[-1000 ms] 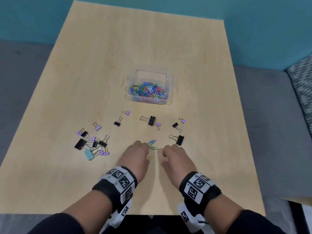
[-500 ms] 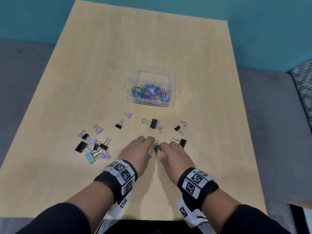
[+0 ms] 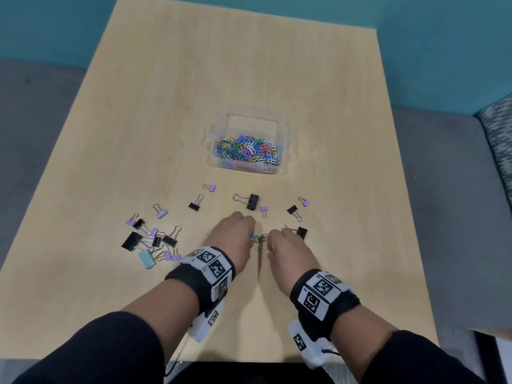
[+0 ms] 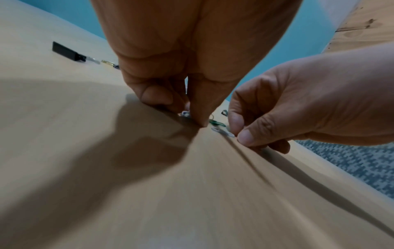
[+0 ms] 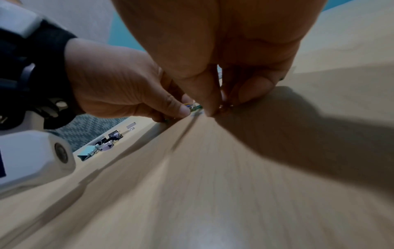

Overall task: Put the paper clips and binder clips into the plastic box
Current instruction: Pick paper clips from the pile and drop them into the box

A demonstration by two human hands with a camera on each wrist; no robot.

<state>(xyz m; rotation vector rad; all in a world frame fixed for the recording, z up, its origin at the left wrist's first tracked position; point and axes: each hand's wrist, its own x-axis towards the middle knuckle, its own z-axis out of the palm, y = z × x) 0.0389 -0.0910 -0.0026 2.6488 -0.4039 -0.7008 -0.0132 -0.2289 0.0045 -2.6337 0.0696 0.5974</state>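
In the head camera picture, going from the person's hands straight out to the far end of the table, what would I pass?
Left hand and right hand, with loose paper clips between them → big black binder clip → plastic box of coloured paper clips → bare table.

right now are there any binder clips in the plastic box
No, the plastic box holds only coloured paper clips; the binder clips lie on the table.

worktop [image 3: 166, 112]: pale wood grain | centre: clear plastic box [image 3: 284, 135] | near of it: scattered binder clips [image 3: 250, 201], black and purple | left cluster: binder clips plus one teal clip [image 3: 146, 259] | near edge: few loose paper clips [image 3: 260, 239] | far right: lone paper clip [image 3: 346, 110]
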